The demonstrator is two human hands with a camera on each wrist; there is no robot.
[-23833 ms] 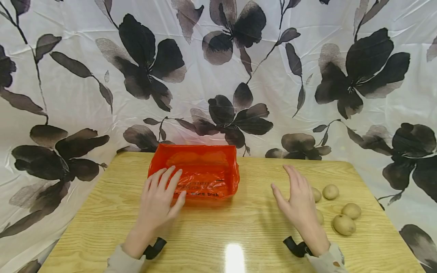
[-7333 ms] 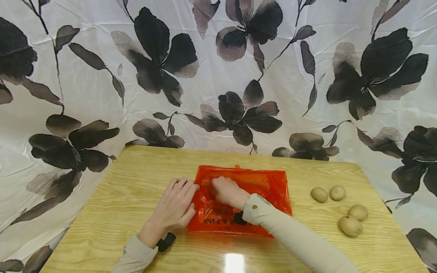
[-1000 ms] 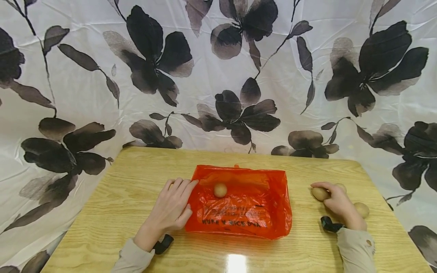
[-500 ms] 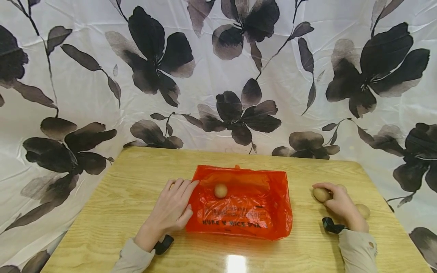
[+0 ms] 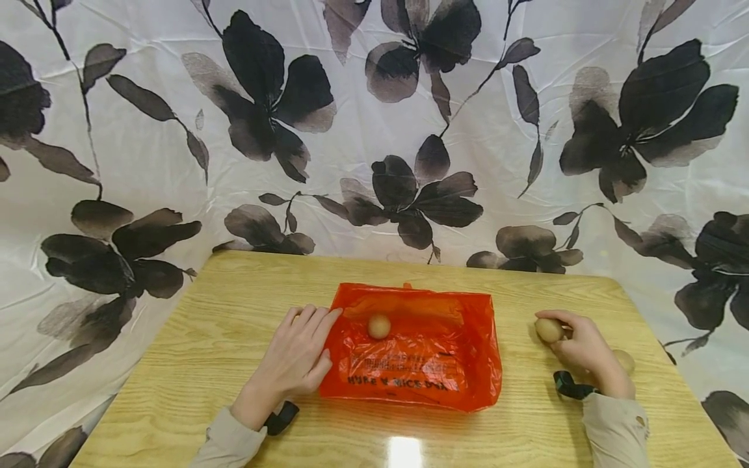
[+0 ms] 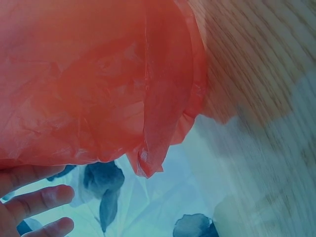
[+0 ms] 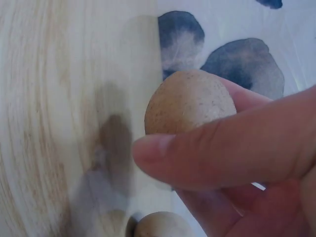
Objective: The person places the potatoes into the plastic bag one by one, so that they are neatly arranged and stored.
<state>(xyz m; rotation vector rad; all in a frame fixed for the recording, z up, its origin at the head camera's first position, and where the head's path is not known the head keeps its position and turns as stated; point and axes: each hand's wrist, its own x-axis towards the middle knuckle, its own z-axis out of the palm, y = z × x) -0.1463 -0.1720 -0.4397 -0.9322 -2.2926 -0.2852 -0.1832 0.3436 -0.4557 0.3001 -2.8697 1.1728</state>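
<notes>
A red plastic bag [image 5: 409, 390] lies on its side, mouth toward me, in the middle of the table. One potato [image 5: 379, 327] sits inside it toward the left. My left hand [image 5: 289, 357] is at the bag's left edge, its index finger along the plastic; the left wrist view shows extended fingers [image 6: 49, 197] just beside the red film [image 6: 98, 89]. At the right, my right hand [image 5: 588, 348] pinches another potato [image 5: 549, 330] between thumb and fingers. In the right wrist view this speckled potato [image 7: 185, 101] has its shadow on the wood, apart from it.
Partly hidden behind my right hand, a potato [image 5: 623, 361] rests on the wooden table [image 5: 234, 292]. The right wrist view also shows a potato [image 7: 163, 226] at its bottom edge. A floral curtain [image 5: 339, 214] hangs behind the table.
Several seconds ago my right hand was inside the bag; now a potato lies there. Over the last second my right hand, gripping another potato, has shifted slightly. The left hand stays put.
</notes>
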